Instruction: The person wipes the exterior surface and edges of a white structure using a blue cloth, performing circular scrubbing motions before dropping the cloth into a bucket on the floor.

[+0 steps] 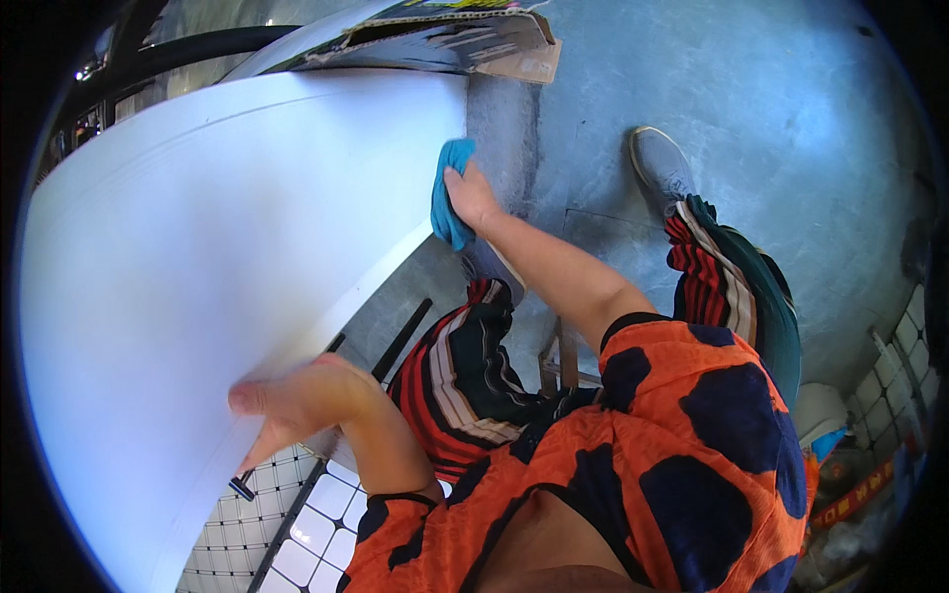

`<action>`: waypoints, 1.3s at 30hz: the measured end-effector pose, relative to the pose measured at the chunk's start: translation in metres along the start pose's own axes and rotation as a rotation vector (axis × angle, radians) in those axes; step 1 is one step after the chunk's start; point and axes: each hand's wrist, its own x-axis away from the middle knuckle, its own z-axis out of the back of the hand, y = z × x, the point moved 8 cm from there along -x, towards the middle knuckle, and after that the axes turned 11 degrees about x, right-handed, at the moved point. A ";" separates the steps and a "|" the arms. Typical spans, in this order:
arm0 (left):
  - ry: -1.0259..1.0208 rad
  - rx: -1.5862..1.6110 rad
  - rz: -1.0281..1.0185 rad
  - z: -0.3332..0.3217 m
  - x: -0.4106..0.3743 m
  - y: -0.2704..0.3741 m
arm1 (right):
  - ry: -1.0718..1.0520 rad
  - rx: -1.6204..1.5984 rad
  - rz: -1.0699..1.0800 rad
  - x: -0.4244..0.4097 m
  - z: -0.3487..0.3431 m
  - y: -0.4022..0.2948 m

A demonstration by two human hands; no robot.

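Note:
A large white panel [222,222] with a smooth face fills the left half of the head view. My right hand [471,194] holds a bunched blue cloth [449,196] against the panel's far right edge, near its corner. My left hand [296,404], somewhat blurred, is at the panel's near edge, with the thumb over the white face and the other fingers partly hidden at the edge.
A torn cardboard piece [445,44] lies along the panel's far edge. Black metal bars [200,48] stand at the upper left. Below are the grey floor [741,89], a wooden frame [567,356] between my legs, white tiles [319,519] and bags at the lower right.

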 end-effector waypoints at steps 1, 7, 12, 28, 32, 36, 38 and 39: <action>0.049 -0.020 0.019 0.003 0.001 -0.002 | -0.035 -0.017 -0.052 0.010 -0.008 0.009; 0.170 -0.093 0.101 0.012 0.004 -0.015 | -0.052 -0.186 -0.443 -0.003 0.004 0.014; 0.086 0.023 0.099 0.013 0.002 -0.013 | -0.166 0.037 -0.163 0.034 -0.023 0.026; 0.064 -0.016 -0.024 0.025 0.010 -0.016 | -0.364 -0.537 -0.224 0.069 -0.015 -0.008; -0.045 -0.016 -0.146 0.011 0.007 -0.008 | -0.814 -1.105 -0.254 0.104 -0.011 -0.042; -0.043 0.133 -0.191 0.010 0.005 -0.010 | -0.698 -1.093 -0.171 0.114 0.015 -0.071; -0.054 0.136 -0.144 0.006 0.004 -0.003 | -0.779 -1.081 -0.081 0.135 0.032 -0.087; -0.060 0.139 -0.123 0.005 0.003 0.001 | -0.820 -1.074 -0.034 0.143 0.040 -0.093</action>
